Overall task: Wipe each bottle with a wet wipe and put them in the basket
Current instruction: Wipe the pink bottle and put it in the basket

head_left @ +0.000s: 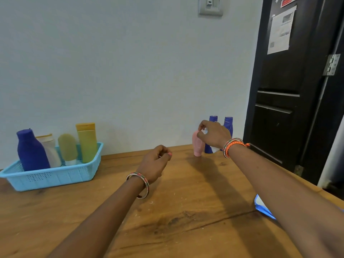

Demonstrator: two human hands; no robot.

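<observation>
At two o'clock the right hand (214, 134) pinches the top of the pink bottle (198, 144), apparently with a white wipe tucked beneath, to lift it toward the blue basket (54, 176) at nine o'clock, while the left hand (155, 163) hovers loosely curled, empty.

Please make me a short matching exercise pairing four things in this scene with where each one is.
Things:
1. pink bottle
2. yellow tube
3. basket
4. blue packet

Places:
A. standing in the basket
B. far left of the table
C. under the right hand, near the wall
D. near right edge of the table, beside the right forearm

Pairs: 1-C, 2-A, 3-B, 4-D
</observation>
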